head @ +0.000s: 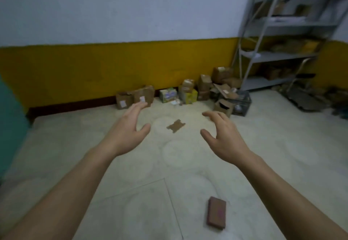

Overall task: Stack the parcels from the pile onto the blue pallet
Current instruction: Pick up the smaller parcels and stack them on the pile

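Observation:
A pile of cardboard parcels (188, 89) lies on the floor along the yellow wall, some with white labels, some torn open. Two brown boxes (135, 96) stand at its left end. My left hand (130, 128) and my right hand (224, 136) are stretched out in front of me, palms facing each other, fingers spread and empty, well short of the pile. The blue pallet is out of view.
A flat cardboard scrap (176, 125) lies on the pale floor between my hands. A reddish brick (217, 212) sits near my feet. A grey metal shelf (282, 38) with boxes stands at the right. A dark crate (243, 102) sits by the pile. A teal surface (9, 111) borders the left.

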